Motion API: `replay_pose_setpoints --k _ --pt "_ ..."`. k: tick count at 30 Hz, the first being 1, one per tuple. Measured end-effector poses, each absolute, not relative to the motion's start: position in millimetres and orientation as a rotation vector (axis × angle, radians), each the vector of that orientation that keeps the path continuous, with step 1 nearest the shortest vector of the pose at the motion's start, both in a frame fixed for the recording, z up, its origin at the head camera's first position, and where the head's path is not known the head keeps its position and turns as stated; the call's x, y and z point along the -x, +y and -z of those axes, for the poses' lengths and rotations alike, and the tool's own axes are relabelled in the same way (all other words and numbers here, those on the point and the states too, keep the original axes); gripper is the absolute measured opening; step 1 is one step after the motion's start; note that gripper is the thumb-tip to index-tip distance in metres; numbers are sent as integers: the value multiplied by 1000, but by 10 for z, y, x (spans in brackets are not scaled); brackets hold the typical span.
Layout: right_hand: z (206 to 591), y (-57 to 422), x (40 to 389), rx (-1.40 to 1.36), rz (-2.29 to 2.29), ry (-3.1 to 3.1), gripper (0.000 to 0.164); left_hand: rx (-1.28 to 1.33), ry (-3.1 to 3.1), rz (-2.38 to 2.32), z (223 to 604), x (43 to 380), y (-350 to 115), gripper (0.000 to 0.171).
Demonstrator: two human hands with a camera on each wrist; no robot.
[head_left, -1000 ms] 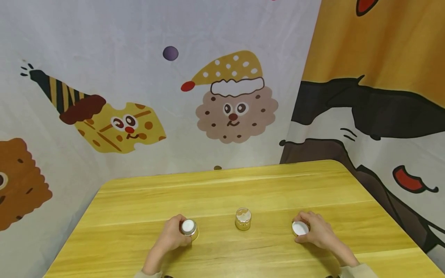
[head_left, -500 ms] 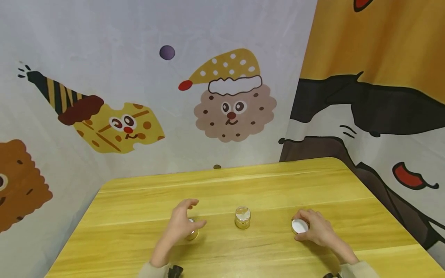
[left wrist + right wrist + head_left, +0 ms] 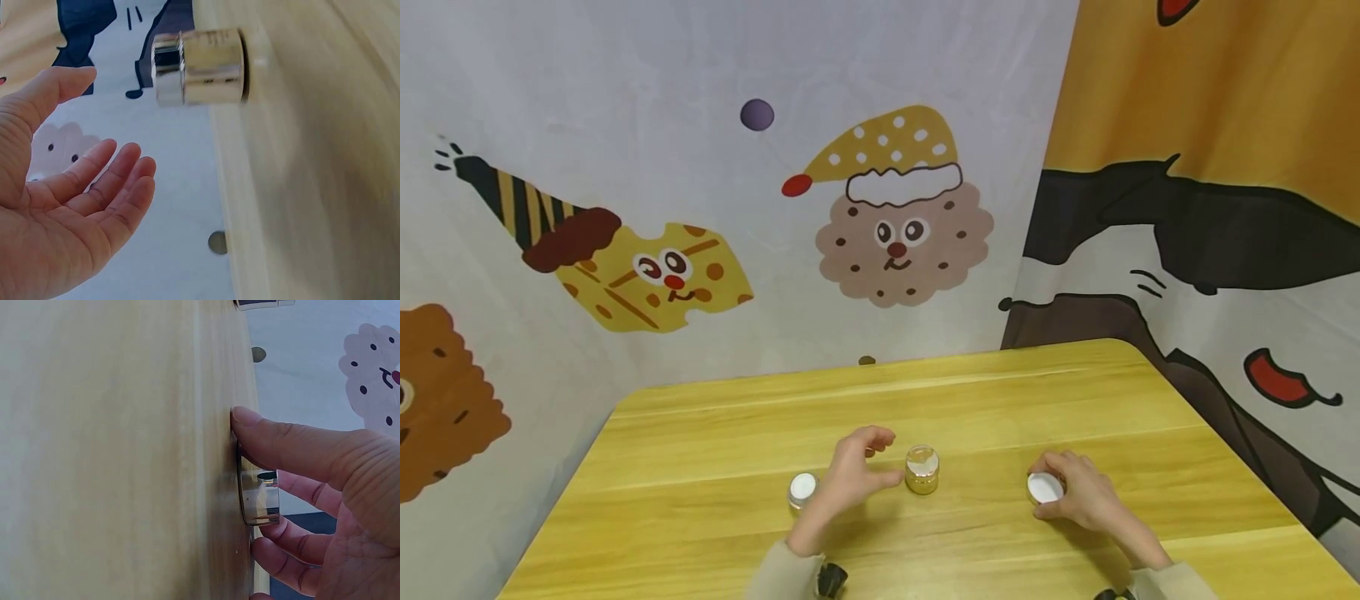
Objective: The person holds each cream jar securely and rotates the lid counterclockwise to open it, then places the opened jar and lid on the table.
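The right hand [image 3: 1081, 495] pinches a shiny lid [image 3: 1044, 489], white side up, on the tabletop [image 3: 970, 546]. A white-topped jar [image 3: 802, 487] stands near the left hand [image 3: 855, 472], spread just beside the gold jar [image 3: 922, 471]. Beyond hangs cartoon-printed cloth [image 3: 655, 100].

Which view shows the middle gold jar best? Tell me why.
The left wrist view: the middle gold jar appears large and uncovered, side-on, though slightly blurred. The head view shows it smaller, from above. Right wrist: perhaps only a cropped piece at the top edge.
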State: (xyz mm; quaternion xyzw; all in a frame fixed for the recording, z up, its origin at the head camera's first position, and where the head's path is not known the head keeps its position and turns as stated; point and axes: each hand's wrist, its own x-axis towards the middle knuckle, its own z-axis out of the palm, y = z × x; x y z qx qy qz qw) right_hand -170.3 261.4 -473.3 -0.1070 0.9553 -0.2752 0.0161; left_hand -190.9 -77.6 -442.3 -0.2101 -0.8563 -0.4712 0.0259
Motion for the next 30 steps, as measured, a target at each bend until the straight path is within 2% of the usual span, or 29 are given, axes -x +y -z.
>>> replay_pose_setpoints --k 17,30 --pt "4769 2629 1723 441 1006 2894 47 692 -2690 1557 4564 1951 -569 57" --pt "4758 2625 1713 454 1029 2887 46 628 -2773 1566 4632 1954 -483 59"
